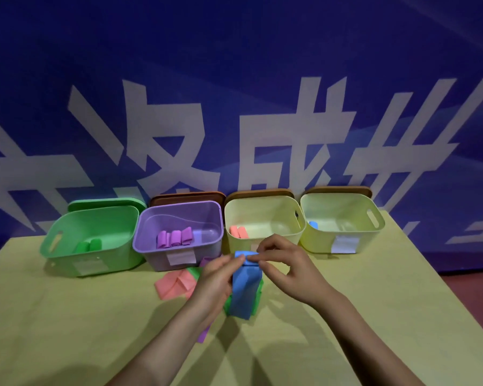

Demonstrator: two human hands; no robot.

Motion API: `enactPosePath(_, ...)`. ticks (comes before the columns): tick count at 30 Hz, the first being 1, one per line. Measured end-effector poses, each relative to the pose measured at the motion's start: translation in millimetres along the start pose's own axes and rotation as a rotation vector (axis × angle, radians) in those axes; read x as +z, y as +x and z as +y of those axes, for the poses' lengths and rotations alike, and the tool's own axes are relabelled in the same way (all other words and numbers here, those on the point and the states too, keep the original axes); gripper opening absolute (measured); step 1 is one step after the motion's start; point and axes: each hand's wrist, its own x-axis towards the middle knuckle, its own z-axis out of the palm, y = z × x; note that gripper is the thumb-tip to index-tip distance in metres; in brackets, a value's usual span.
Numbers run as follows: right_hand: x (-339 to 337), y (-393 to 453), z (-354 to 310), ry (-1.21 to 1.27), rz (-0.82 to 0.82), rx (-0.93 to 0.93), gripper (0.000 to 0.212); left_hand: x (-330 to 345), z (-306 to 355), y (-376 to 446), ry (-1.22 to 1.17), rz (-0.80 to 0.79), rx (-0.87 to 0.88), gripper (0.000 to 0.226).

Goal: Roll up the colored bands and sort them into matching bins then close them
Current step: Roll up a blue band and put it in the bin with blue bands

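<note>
A blue band (245, 291) hangs between both hands above the table's middle, its top end rolled over. My left hand (217, 280) pinches that top end from the left and my right hand (285, 267) pinches it from the right. Under it lie a green band (258, 295), a pink band (175, 284) and a purple band (204, 334), partly hidden by my left arm. Four open bins stand behind: a green bin (67, 253) with green rolls, a purple bin (151, 253) with purple rolls, a cream bin (265, 201) with pink rolls, and a second cream bin (374, 240) with a blue roll (313, 225).
The yellow-green table (67, 316) ends at the right, where its edge slants toward me. A green lid (106, 203) and three brown lids (187, 196) lean behind the bins. A blue banner wall stands directly behind them.
</note>
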Motion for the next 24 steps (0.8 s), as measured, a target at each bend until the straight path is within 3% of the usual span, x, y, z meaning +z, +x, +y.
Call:
enactPosePath(3,5,-8,-5,0.3,0.123,0.186,0.022,5,-6,-4,0.036,0.014,0.116,0.015)
enactPosePath(7,14,-14,-6,0.389,0.152,0.38,0.013,4,-16,-8,0.17,0.023,0.255,0.047)
enactPosePath(10,16,-15,-6,0.327,0.164,0.366,0.004,4,-17,-13,0.293,0.05,0.339,0.056)
enactPosePath(14,14,-12,-12,0.368,0.123,0.409,0.008,4,-17,-12,0.413,0.075,0.418,0.031)
enactPosePath(16,13,-10,-12,0.328,0.14,0.4,0.005,6,-17,-10,0.422,0.064,0.441,0.041)
enactPosePath(19,10,-9,-11,0.178,0.177,0.289,0.021,9,-18,-1,0.449,0.077,0.45,0.054)
enactPosePath(21,6,-5,-11,0.107,0.18,0.202,0.019,10,-14,5,0.453,0.061,0.47,0.056)
enactPosePath(24,0,6,-12,0.067,0.204,0.133,0.011,14,-1,9,0.385,0.039,0.445,0.034)
